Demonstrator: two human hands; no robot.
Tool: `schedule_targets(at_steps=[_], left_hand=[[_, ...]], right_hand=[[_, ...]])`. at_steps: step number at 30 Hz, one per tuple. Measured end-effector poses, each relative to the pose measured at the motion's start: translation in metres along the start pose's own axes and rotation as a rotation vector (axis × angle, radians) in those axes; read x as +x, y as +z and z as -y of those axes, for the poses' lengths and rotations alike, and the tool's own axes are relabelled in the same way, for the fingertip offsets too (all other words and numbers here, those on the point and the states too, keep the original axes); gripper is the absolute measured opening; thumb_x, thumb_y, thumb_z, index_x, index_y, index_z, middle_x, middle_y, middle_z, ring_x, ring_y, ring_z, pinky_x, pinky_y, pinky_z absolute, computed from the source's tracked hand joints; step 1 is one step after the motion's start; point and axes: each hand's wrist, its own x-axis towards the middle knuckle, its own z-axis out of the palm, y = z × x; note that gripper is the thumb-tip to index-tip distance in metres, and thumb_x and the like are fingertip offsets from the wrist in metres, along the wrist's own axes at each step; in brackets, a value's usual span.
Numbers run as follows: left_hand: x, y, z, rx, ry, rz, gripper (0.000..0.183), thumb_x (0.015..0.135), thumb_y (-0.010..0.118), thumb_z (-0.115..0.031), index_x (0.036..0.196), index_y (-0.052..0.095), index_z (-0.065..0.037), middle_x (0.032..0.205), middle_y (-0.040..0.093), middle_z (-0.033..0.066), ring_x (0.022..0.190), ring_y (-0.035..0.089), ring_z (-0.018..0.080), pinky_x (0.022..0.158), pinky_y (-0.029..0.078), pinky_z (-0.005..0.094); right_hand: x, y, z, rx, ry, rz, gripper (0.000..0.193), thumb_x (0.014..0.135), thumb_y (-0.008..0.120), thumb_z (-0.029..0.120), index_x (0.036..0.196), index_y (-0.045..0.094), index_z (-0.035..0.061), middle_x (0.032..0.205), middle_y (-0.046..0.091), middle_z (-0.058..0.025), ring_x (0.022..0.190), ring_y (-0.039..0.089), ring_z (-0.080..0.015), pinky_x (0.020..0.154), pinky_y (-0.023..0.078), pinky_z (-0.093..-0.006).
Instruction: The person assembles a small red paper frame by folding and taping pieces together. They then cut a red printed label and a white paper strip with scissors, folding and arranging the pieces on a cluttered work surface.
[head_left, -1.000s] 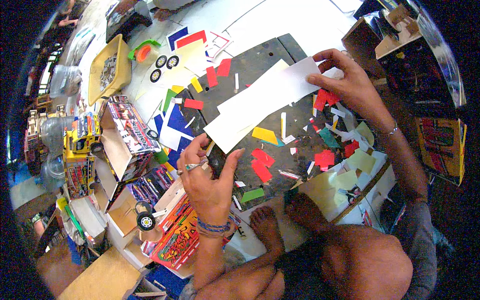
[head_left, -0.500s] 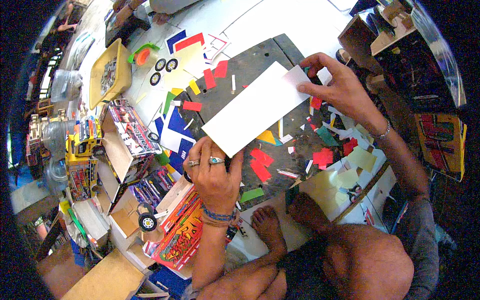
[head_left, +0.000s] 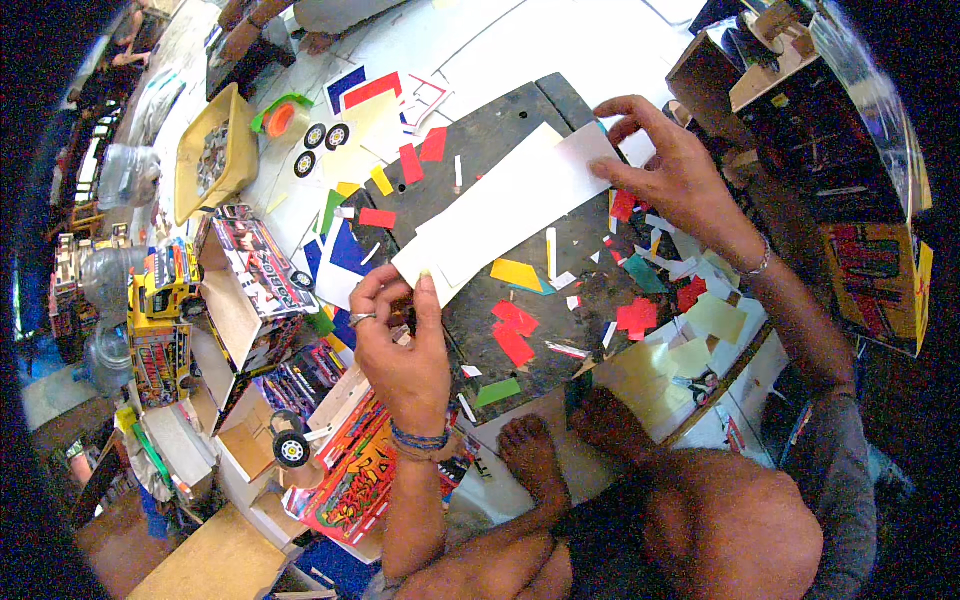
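A long white sheet of paper or card [head_left: 505,215] stretches between my two hands above a dark worn wooden board [head_left: 470,340]. My left hand [head_left: 400,335] pinches its near left end, thumb on top and fingers curled below. At the far right end, my right hand [head_left: 660,165] grips the corner between thumb and fingers. A second pale layer shows along the sheet's far edge; whether it is separate I cannot tell. Around it on the board lie red scraps [head_left: 515,330], a yellow scrap [head_left: 516,273] and a green strip [head_left: 498,391].
Toy truck bodies [head_left: 345,480] with wooden parts crowd the left side, beside a yellow toy truck [head_left: 165,283]. Farther back are a yellow tub [head_left: 245,150], loose toy wheels [head_left: 315,135] and coloured sheets [head_left: 370,95]. Scissors [head_left: 700,385] lie at right. Another person's arm [head_left: 240,35] shows at the top.
My left hand has shifted left and turned, its thumb now on top of the sheet. The sheet's near end has moved left and looks slightly bent. My right hand keeps its grip.
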Motion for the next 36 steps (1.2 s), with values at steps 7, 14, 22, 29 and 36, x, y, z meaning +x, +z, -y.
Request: schedule_targets(at_steps=[7, 14, 22, 29, 36], left_hand=[[-0.001, 0.000, -0.003, 0.112, 0.103, -0.042, 0.018, 0.089, 0.072, -0.009, 0.101, 0.061, -0.002, 0.088, 0.063, 0.0080, 0.073, 0.064, 0.0171, 0.067, 0.053, 0.0319], [0.001, 0.005, -0.007, 0.130, 0.287, -0.020, 0.017, 0.086, 0.072, -0.004, 0.101, 0.065, -0.004, 0.091, 0.061, 0.0089, 0.075, 0.065, 0.0182, 0.067, 0.055, 0.0316], [0.008, 0.011, -0.004, 0.137, 0.392, 0.012, 0.018, 0.085, 0.073, -0.004, 0.103, 0.071, -0.006, 0.096, 0.064, 0.0094, 0.074, 0.065, 0.0184, 0.067, 0.055, 0.0319], [0.014, 0.015, 0.007, 0.246, 0.432, 0.066, 0.022, 0.083, 0.077, -0.011, 0.105, 0.072, -0.006, 0.099, 0.065, 0.0094, 0.082, 0.065, 0.0235, 0.071, 0.054, 0.0356], [0.019, 0.010, 0.009, 0.469, 0.670, 0.070, 0.027, 0.084, 0.078, -0.019, 0.109, 0.072, -0.009, 0.097, 0.069, 0.0064, 0.089, 0.058, 0.0263, 0.082, 0.048, 0.0382]], right_hand=[[0.001, 0.004, 0.009, -0.278, -0.294, -0.027, 0.038, 0.087, 0.066, 0.009, 0.124, 0.062, 0.0180, 0.130, 0.052, -0.0105, 0.094, 0.067, -0.0244, 0.078, 0.055, -0.0352], [-0.001, 0.006, 0.016, -0.490, -0.336, 0.127, 0.035, 0.086, 0.063, 0.008, 0.116, 0.067, 0.0260, 0.144, 0.045, -0.0095, 0.112, 0.061, -0.0292, 0.088, 0.051, -0.0416], [0.003, 0.006, 0.019, -0.619, -0.453, 0.185, 0.034, 0.088, 0.061, 0.011, 0.116, 0.068, 0.0285, 0.149, 0.041, -0.0097, 0.116, 0.059, -0.0252, 0.090, 0.047, -0.0419], [0.007, 0.005, 0.020, -0.636, -0.455, 0.223, 0.036, 0.085, 0.062, 0.011, 0.117, 0.067, 0.0280, 0.148, 0.043, -0.0080, 0.114, 0.060, -0.0241, 0.089, 0.047, -0.0416], [0.009, 0.007, 0.014, -0.637, -0.492, 0.191, 0.038, 0.084, 0.063, 0.010, 0.117, 0.067, 0.0295, 0.144, 0.046, -0.0079, 0.103, 0.064, -0.0249, 0.085, 0.050, -0.0409]])
